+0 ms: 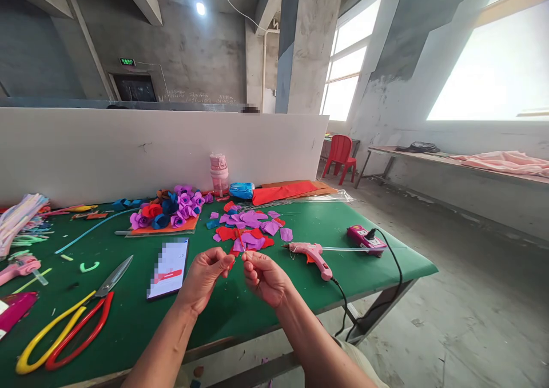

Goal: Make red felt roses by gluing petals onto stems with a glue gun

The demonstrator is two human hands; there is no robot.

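Above the table's front edge, my left hand (205,277) and my right hand (266,276) are close together, thumb and finger pinched on each. A small red paper petal (232,264) shows at my left fingertips. From my right fingertips a thin red strip (240,240) points upward; its lower end is hidden by the fingers. Just beyond both hands lies a loose pile of purple and red paper petals (253,221). A pink glue gun (315,255) rests right of my right hand, a glue stick out of its back. Left of my left hand lies a phone (168,269), screen lit.
Large scissors (81,319) with yellow and red handles lie at the left on the green table (300,296). Paper flowers (171,209), a pink bottle (219,176) and red paper (285,192) line the white partition (163,153). A power socket (364,240) with a black cord sits right.
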